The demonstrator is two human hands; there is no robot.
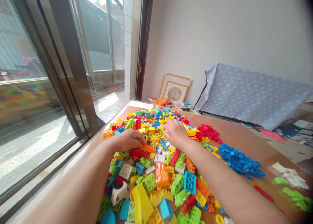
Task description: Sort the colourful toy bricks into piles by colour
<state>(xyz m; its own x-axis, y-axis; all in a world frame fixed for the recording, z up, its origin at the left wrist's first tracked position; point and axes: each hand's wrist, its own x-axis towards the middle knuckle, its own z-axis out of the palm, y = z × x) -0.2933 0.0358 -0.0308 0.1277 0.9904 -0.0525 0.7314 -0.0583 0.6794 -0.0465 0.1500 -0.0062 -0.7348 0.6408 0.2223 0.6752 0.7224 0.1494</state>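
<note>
A large heap of mixed toy bricks (156, 184) covers the middle of the brown table. My left hand (129, 140) rests on the heap's left side, its fingers curled at an orange toothed brick (148, 148), above a red one (137, 152); what its fingertips hold is hidden. Farther back, my right hand (175, 131) reaches into the pile, fingers bent down beside yellow bricks; anything between them is too small to tell. Right of the heap lie sorted piles: red pieces (209, 133), blue pieces (241, 161), white pieces (290, 175) and light green pieces (298, 198).
A large window (36, 87) runs along the left of the table (246, 136). Behind it, a framed picture (174, 90) leans on the wall. A grey dotted cloth (254, 93) drapes over something at the right. A white sheet (141, 104) lies at the far edge.
</note>
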